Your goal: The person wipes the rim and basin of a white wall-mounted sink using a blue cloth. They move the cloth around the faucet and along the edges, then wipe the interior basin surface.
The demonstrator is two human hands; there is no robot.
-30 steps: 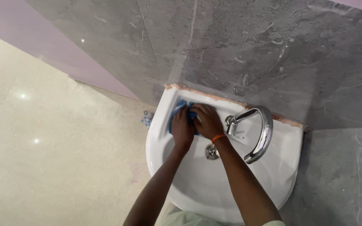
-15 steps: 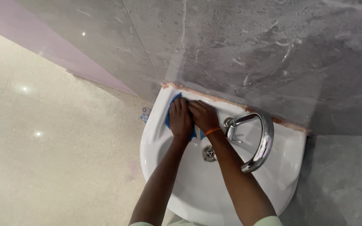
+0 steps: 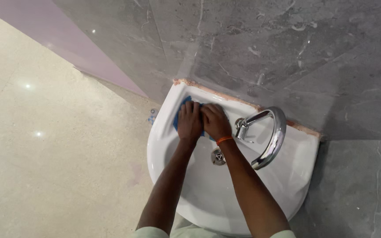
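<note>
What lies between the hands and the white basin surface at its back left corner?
A blue cloth, pressed flat under the left hand and right hand on the basin, in the head view.

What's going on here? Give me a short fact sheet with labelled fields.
Place: white wall-mounted sink against a grey marbled wall, beige floor to the left
Left hand: pressed flat on a blue cloth on the sink's back left ledge
Right hand: pressed on the same cloth, orange band at the wrist
Tap: curved chrome spout, right of the hands
Drain: below the hands, uncovered
</note>
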